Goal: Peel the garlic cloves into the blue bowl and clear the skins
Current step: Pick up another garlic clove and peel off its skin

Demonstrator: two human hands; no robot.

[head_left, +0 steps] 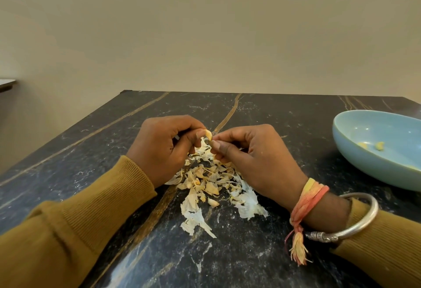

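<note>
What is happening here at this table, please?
A person is peeling garlic. The left hand and the right hand together pinch one garlic clove above a pile of skins on the dark marble table. The blue bowl stands to the right and holds a few peeled cloves. The skins are not yet cleared.

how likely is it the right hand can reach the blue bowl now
Probably yes: only bare table lies between the right hand and the blue bowl, though it pinches the garlic clove.
</note>
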